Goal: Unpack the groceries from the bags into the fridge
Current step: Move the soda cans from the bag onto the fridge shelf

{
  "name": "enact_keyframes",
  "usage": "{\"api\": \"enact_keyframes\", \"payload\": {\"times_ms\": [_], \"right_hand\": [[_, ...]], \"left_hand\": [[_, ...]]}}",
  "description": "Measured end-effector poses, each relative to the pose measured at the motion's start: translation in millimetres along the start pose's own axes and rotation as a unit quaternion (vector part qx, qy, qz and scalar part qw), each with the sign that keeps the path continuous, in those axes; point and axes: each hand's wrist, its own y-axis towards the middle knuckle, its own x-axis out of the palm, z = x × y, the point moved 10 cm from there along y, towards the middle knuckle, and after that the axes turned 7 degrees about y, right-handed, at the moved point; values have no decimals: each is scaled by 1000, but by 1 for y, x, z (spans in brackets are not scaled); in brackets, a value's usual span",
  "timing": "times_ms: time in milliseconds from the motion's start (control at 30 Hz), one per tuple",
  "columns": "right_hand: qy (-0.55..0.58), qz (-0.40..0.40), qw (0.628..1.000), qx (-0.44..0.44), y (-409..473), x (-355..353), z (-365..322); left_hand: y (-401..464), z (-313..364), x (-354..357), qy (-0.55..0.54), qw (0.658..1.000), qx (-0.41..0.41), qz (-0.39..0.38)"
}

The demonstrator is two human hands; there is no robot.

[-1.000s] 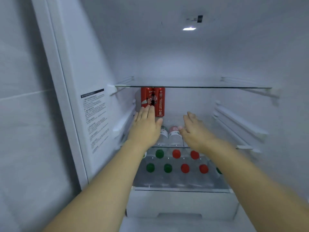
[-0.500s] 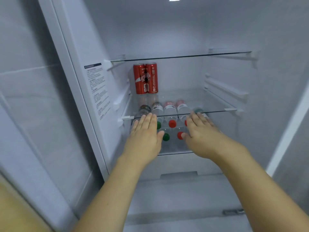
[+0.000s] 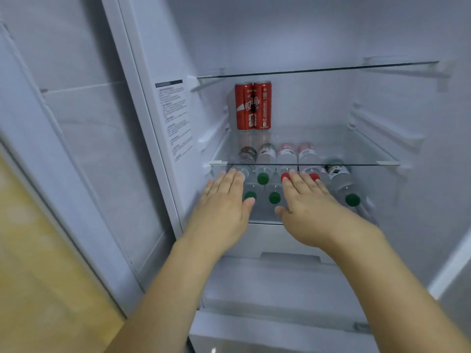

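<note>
Fingers of the left hand (image 3: 224, 202) and right hand (image 3: 304, 205) were held flat, empty, below the glass shelf edge (image 3: 305, 165); bottles (image 3: 262, 178) lay beneath, 2 cans (image 3: 253, 106) beyond.

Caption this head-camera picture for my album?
Both open hands hover before bottles under two red cans.

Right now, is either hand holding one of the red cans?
No, the left hand and right hand are flat and empty, well in front of the two red cans.
</note>
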Motion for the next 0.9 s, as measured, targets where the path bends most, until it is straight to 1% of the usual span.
{"api": "enact_keyframes", "payload": {"times_ms": [100, 233, 367, 500, 700, 833, 900], "right_hand": [[-4, -16, 1000, -26, 0, 6, -8], [-4, -31, 997, -68, -3, 14, -26], [13, -39, 992, -121, -15, 19, -55], [3, -61, 984, -167, -36, 28, -91], [24, -80, 964, -254, -82, 34, -156], [17, -87, 946, -311, -109, 45, -192], [17, -100, 937, -335, -123, 47, -206]], "left_hand": [[-15, -5, -1, 3, 1000, -13, 0], [-47, -23, -7, 25, 998, -61, 1], [-81, -35, -19, 21, 994, -106, -3], [-123, -42, -42, 39, 988, -149, 4], [-195, -51, -82, 70, 974, -214, 21], [-240, -47, -104, 84, 965, -246, 34], [-262, -44, -114, 98, 957, -273, 25]]}}
